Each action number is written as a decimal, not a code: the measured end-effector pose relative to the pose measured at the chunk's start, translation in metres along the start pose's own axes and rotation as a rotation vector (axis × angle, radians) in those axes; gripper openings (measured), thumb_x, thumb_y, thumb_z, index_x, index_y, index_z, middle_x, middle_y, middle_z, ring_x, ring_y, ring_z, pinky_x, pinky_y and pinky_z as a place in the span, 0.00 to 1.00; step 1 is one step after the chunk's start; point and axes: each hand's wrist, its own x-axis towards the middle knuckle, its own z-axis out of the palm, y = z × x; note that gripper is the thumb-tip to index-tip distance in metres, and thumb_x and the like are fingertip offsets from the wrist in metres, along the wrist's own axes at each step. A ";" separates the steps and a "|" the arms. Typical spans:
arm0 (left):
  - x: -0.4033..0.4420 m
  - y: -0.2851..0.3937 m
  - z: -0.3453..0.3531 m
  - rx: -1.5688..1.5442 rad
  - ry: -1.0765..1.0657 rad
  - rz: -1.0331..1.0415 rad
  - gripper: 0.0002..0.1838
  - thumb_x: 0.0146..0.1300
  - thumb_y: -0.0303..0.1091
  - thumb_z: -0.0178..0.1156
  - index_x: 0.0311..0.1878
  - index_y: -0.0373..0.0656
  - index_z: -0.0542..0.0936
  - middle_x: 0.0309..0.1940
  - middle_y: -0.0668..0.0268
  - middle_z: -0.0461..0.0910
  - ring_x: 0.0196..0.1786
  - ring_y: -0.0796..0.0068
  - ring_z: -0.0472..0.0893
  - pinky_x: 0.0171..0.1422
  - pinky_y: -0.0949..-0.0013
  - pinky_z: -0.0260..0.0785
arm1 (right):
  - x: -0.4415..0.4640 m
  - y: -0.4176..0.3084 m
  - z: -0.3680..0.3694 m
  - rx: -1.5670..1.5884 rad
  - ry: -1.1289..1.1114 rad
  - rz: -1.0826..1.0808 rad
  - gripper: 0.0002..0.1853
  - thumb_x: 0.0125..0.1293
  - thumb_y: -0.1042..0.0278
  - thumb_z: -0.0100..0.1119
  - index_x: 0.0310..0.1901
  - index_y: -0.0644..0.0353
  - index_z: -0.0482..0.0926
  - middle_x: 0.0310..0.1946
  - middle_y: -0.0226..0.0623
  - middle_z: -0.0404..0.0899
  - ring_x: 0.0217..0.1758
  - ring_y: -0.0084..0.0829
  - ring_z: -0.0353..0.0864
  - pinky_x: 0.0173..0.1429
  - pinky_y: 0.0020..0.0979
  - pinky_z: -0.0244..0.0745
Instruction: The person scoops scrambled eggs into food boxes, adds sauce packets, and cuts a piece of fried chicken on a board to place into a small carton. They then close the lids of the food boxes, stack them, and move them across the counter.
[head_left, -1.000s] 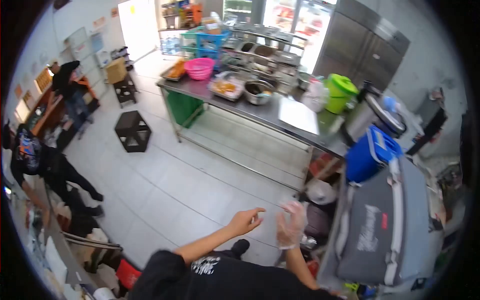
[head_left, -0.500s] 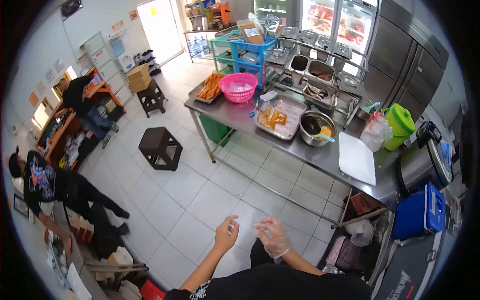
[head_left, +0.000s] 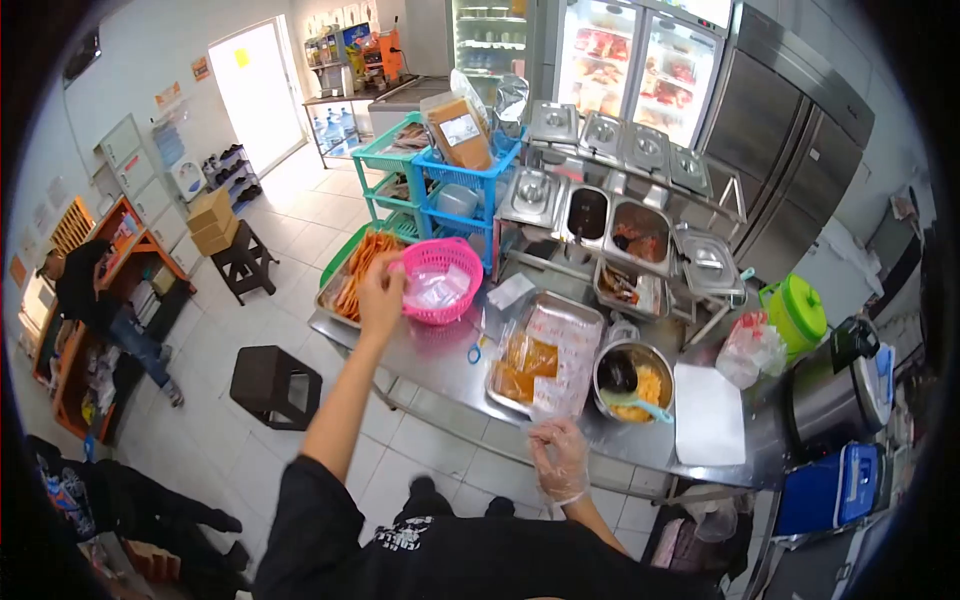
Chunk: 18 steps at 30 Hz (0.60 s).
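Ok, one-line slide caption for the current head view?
Bare left hand near the pink basket; plastic-gloved right hand near the front edge of the steel table.

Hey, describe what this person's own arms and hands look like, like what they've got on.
The left hand is ungloved. The right hand wears a thin, clear, wrinkled plastic glove reaching the wrist. Both forearms emerge bare from a loose black short-sleeved shirt with white lettering on its front.

Pink basket point(head_left: 438, 315) partly hidden by left hand point(head_left: 380, 302), orange strips point(head_left: 358, 270) beside it partly covered, white label point(head_left: 460, 129) behind it unreadable
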 end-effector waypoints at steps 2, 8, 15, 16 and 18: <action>0.080 -0.033 0.012 0.050 0.017 -0.003 0.10 0.65 0.35 0.55 0.41 0.38 0.78 0.22 0.64 0.79 0.24 0.77 0.77 0.29 0.72 0.67 | 0.005 0.015 0.004 -0.091 0.013 0.116 0.07 0.51 0.78 0.61 0.34 0.58 0.78 0.37 0.41 0.75 0.40 0.40 0.76 0.44 0.35 0.72; 0.265 -0.105 0.088 0.045 0.093 0.197 0.13 0.59 0.38 0.59 0.38 0.37 0.79 0.24 0.57 0.81 0.28 0.63 0.81 0.36 0.61 0.70 | -0.003 -0.005 0.021 -0.417 0.463 0.357 0.07 0.52 0.77 0.59 0.35 0.60 0.77 0.38 0.41 0.74 0.36 0.35 0.75 0.42 0.32 0.72; 0.322 -0.146 0.124 0.159 0.029 0.314 0.15 0.60 0.39 0.54 0.34 0.34 0.79 0.27 0.48 0.79 0.33 0.48 0.79 0.40 0.53 0.69 | 0.007 -0.042 0.076 -0.525 0.705 0.472 0.09 0.52 0.78 0.58 0.37 0.61 0.76 0.40 0.40 0.72 0.38 0.32 0.74 0.39 0.28 0.73; 0.322 -0.144 0.124 0.137 0.038 0.326 0.16 0.61 0.40 0.53 0.33 0.34 0.79 0.27 0.48 0.79 0.33 0.48 0.79 0.40 0.53 0.69 | 0.016 -0.047 0.084 -0.536 0.688 0.472 0.09 0.52 0.78 0.58 0.37 0.61 0.76 0.40 0.40 0.72 0.38 0.32 0.74 0.39 0.29 0.73; 0.330 -0.150 0.129 0.163 -0.005 0.329 0.19 0.65 0.41 0.49 0.30 0.33 0.78 0.27 0.45 0.78 0.33 0.44 0.78 0.40 0.49 0.67 | 0.023 -0.049 0.102 -0.534 0.680 0.449 0.09 0.52 0.79 0.58 0.37 0.61 0.76 0.40 0.40 0.72 0.38 0.33 0.75 0.39 0.29 0.74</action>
